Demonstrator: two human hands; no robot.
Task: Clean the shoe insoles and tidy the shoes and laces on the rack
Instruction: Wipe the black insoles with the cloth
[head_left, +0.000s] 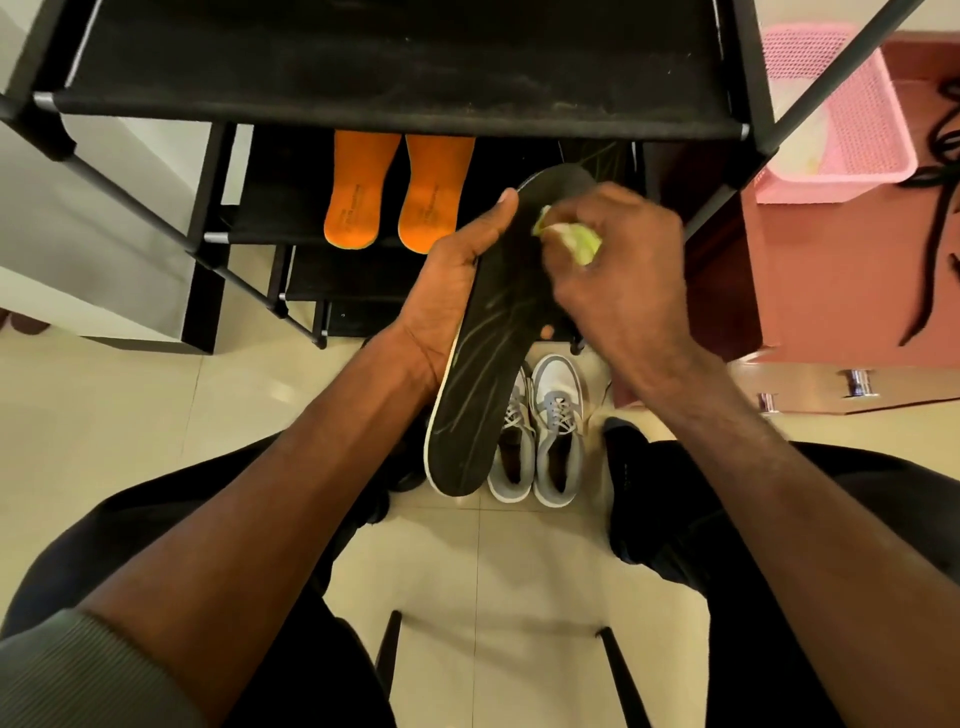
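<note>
Left hand: the left hand (447, 280) gripped a long black foam insole (483, 374) from beneath, above the grey-and-white sneakers (540, 441).
Right hand: the right hand (623, 270) pinched a crumpled yellow-green cloth (576, 241) against it.
Rack: two orange insoles (395, 192) lay on the black shoe rack (363, 104).

Small dark printed lines run along the heel ends of the two flat orange foam insoles (354, 195) on the black fabric rack shelf (270, 223), but the print is too small to read.
</note>
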